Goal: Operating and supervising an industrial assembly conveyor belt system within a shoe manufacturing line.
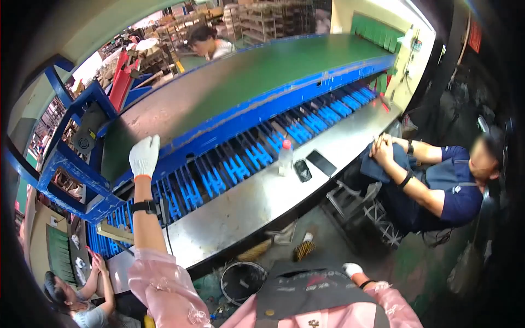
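My left hand [144,157], in a white knit glove, reaches forward over the near left end of a green conveyor belt [219,82] with a blue frame. Its fingers are stretched out with a gap showing between them, and no object is visible in it. Whether it touches the belt or hovers just above, I cannot tell. My right hand [353,269], also white-gloved, hangs low beside my dark apron [301,290], away from the bench. Only a small part of it shows, and its fingers are not clear.
Blue slotted rollers [235,168] run beneath the belt, beside a metal bench [219,224]. A red-capped bottle [285,158], a dark pouch [302,170] and a phone [321,163] lie there. One person sits at right, another at lower left, another beyond the belt. A round bin [243,264] stands below.
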Action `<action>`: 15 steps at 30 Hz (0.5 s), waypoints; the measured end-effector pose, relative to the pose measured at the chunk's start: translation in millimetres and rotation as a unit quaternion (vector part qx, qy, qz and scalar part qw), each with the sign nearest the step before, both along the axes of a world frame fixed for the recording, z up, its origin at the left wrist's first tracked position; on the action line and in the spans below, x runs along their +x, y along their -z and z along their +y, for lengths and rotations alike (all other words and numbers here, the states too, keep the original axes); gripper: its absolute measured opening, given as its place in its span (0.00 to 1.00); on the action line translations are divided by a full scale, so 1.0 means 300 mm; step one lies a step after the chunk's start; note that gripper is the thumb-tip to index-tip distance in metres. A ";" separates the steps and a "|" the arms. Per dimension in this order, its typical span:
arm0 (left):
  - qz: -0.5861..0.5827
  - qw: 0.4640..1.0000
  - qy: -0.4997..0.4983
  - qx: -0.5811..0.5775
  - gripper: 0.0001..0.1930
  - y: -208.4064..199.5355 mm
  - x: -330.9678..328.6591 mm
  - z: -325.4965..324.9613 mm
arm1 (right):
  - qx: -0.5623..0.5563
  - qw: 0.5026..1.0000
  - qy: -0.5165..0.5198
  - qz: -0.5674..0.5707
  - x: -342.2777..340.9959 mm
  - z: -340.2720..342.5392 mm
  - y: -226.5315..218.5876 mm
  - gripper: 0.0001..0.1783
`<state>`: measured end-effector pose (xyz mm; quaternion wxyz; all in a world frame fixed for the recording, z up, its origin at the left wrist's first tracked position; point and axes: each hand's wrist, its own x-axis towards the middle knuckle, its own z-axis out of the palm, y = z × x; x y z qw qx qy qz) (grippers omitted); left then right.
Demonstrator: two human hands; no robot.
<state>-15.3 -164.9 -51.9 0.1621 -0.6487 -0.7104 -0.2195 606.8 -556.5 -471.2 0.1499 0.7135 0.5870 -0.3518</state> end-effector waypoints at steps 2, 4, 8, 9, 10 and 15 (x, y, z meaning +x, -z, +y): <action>0.022 0.999 0.016 0.027 0.22 0.032 0.052 0.039 | -0.018 0.998 0.064 -0.001 -0.003 -0.014 -0.006 0.18; 0.082 0.994 0.052 0.058 0.21 0.070 0.031 0.076 | -0.050 0.997 0.056 0.007 -0.007 -0.016 -0.028 0.19; 0.211 0.968 0.072 0.115 0.17 0.086 -0.134 0.018 | -0.084 0.995 0.044 0.020 -0.069 0.061 -0.049 0.19; 0.127 0.988 0.054 0.069 0.19 0.081 -0.058 0.043 | -0.069 0.996 0.054 0.022 -0.049 0.029 -0.048 0.21; 0.100 0.991 0.050 0.067 0.21 0.081 -0.047 0.062 | -0.056 0.997 0.051 0.026 -0.040 0.023 -0.059 0.23; 0.023 1.000 0.008 0.014 0.24 0.057 -0.010 0.056 | -0.075 0.996 0.043 0.014 -0.024 0.016 -0.059 0.20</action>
